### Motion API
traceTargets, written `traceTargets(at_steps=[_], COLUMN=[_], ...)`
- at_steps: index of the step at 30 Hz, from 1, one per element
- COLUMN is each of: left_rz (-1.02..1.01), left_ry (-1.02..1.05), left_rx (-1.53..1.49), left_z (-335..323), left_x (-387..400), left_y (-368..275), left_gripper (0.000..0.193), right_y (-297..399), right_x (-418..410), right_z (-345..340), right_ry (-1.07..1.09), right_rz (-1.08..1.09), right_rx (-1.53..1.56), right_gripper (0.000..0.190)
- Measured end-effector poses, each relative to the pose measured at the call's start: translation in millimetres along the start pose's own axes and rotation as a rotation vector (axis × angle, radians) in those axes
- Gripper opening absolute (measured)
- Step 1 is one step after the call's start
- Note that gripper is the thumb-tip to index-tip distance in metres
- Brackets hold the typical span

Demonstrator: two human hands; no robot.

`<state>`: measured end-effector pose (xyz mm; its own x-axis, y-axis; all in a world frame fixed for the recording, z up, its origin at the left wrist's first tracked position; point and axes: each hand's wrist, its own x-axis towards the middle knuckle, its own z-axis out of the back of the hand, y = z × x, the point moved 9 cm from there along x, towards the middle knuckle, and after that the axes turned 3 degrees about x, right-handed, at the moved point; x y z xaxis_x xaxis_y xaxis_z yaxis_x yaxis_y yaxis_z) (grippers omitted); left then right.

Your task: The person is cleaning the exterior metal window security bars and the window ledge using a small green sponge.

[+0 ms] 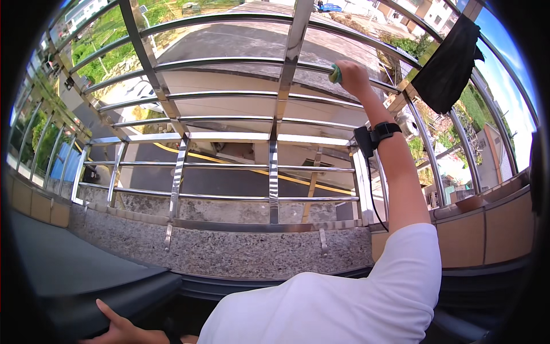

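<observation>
My right hand (354, 79) is stretched out to a horizontal stainless-steel bar (316, 66) of the window guard. It is closed around a green and yellowish cloth (335, 75), which wraps the bar. Most of the cloth is hidden by my fingers. Low on the left, my left hand (122, 330) has its thumb raised apart from the fingers and holds nothing visible. Beside it runs the dark window frame (150, 286); whether the hand touches that frame I cannot tell.
A speckled granite sill (258, 251) lies between me and the metal guard. Black fabric (449, 64) hangs on the bars at the right. A strapped device (373, 136) with a cable sits on my right forearm. Beyond the bars, a road (227, 176) lies far below.
</observation>
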<state>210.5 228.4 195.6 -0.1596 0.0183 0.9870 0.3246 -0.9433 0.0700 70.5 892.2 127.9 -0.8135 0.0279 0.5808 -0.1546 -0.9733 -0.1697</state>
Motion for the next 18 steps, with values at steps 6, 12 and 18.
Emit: traceTargets(at_steps=[6, 12, 18], left_rz=[-0.027, -0.029, 0.086], left_ry=[-0.038, -0.022, -0.001], left_rx=[0.002, -0.02, -0.142], left_z=[5.0, 3.7, -4.6], left_x=[0.5, 2.7, -10.9], left_y=[-2.5, -4.5, 5.8], left_gripper=[0.077, 0.077, 0.107], right_y=[-125.4, -122.6, -55.1], right_x=[-69.6, -78.5, -134.1], right_z=[16.0, 23.5, 42.4], right_ry=[0.164, -0.036, -0.224], right_rz=[-0.213, -0.205, -0.166], right_rx=[-0.159, -0.246, -0.163], right_gripper=[0.006, 0.018, 0.041])
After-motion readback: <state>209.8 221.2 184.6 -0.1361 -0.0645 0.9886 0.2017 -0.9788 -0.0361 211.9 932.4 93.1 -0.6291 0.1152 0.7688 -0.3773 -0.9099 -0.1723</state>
